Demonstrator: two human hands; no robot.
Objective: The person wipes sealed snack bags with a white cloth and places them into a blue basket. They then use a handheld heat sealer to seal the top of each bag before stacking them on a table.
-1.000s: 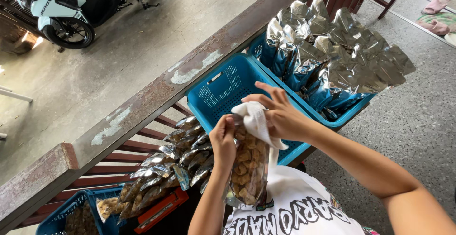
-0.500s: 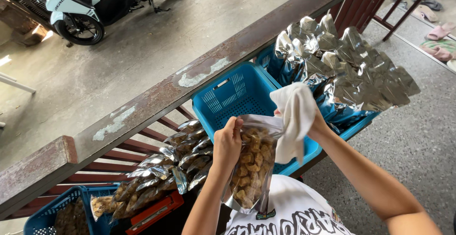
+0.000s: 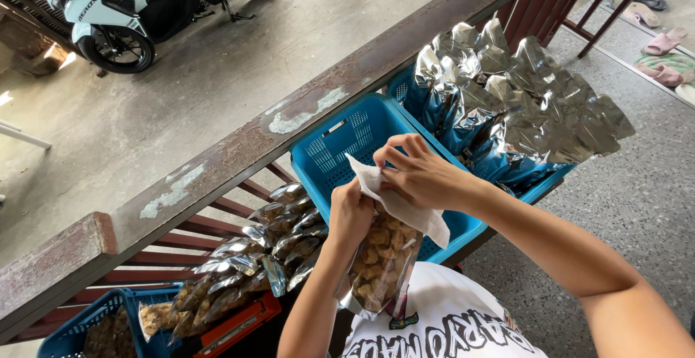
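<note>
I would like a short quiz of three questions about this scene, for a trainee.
1. True or false: the left hand grips the clear snack bag near its top.
2. What does the right hand hold? A) white cloth B) scissors C) bottle
3. Which blue crate holds the silver pouches: the far one or the nearly empty near crate?

Key: 1 true; 2 A, the white cloth; 3 the far one.

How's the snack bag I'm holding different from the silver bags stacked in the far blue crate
The held snack bag is upright in both hands and shows brown snacks through a clear face; the stacked silver bags show only foil and blue sides, contents unseen. The held one is single, with white paper at its mouth; the others are packed together. Both have shiny foil.
</note>
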